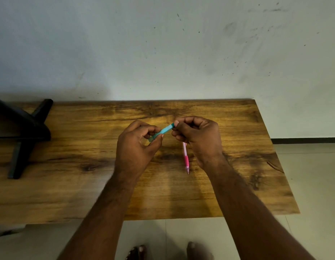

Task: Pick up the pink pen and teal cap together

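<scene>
We hold the teal pen up over the table, our left hand and right hand each pinching 1 end. We seem to be pulling it apart; next needs a firm, straight tug. The pink pen lies below.

A black stand blocks the table's left edge. A pink pen lies mid-table, under the right hand. Bare wood runs along the front edge and right corners.
</scene>
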Demonstrator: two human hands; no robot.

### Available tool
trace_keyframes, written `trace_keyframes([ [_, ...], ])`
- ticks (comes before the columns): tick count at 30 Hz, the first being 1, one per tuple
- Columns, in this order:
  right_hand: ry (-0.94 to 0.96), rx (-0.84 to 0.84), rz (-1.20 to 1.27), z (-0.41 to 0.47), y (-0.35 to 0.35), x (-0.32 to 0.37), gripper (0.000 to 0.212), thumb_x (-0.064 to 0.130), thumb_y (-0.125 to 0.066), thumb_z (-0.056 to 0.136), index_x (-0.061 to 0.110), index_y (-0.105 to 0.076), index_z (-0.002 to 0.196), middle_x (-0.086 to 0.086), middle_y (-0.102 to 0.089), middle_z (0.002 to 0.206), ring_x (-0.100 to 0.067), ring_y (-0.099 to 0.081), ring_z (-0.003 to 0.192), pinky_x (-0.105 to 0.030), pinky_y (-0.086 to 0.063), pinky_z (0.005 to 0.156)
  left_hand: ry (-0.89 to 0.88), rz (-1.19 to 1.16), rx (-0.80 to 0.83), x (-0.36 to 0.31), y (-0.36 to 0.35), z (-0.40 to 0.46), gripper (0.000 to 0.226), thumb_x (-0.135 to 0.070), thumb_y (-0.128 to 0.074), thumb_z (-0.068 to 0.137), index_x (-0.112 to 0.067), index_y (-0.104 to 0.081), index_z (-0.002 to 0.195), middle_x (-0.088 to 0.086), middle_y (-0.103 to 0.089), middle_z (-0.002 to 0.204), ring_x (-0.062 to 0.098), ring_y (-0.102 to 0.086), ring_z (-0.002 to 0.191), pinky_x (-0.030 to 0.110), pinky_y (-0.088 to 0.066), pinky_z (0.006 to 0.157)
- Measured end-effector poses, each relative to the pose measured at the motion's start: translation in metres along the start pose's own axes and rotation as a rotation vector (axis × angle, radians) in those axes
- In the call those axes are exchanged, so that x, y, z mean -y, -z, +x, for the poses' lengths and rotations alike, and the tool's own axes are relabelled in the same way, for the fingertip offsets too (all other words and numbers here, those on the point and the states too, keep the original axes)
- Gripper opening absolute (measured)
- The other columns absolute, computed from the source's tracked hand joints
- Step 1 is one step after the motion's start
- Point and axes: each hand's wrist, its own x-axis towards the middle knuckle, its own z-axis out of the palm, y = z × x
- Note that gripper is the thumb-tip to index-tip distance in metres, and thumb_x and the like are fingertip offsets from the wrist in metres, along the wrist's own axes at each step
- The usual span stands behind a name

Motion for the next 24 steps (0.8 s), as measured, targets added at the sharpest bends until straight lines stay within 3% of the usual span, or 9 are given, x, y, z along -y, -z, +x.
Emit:
trace_keyframes([
  [12, 0.099, 0.058, -0.294, 0.0016, 0.0055, 0.0017, 0.012, 0.014, -0.079, 0.091, 0.007, -0.079, 0.101, -0.005, -0.080, 0.083, -0.015, -0.079, 0.076, -0.023, -0.061, 0.068, -0.017, 0.024, 0.043, 0.0031, 0.0020, -0.0022, 0.024, -0.017, -0.081, 0.085, -0.010, -0.079, 0.107, 0.000, -0.068, 0.102, 0.018, -0.066, 0.092, 0.042, -0.061, 0.076],
  [24, 0.092, 0.042, -0.288, 0.0043, 0.0028, -0.0033, 0.013, 0.014, -0.078, 0.091, 0.014, -0.080, 0.104, -0.003, -0.081, 0.086, -0.015, -0.079, 0.078, -0.027, -0.063, 0.071, 0.065, 0.046, 0.042, 0.0017, -0.0030, -0.0021, 0.022, -0.017, -0.083, 0.084, -0.013, -0.079, 0.105, -0.004, -0.069, 0.098, 0.011, -0.065, 0.086, 0.022, -0.054, 0.074],
])
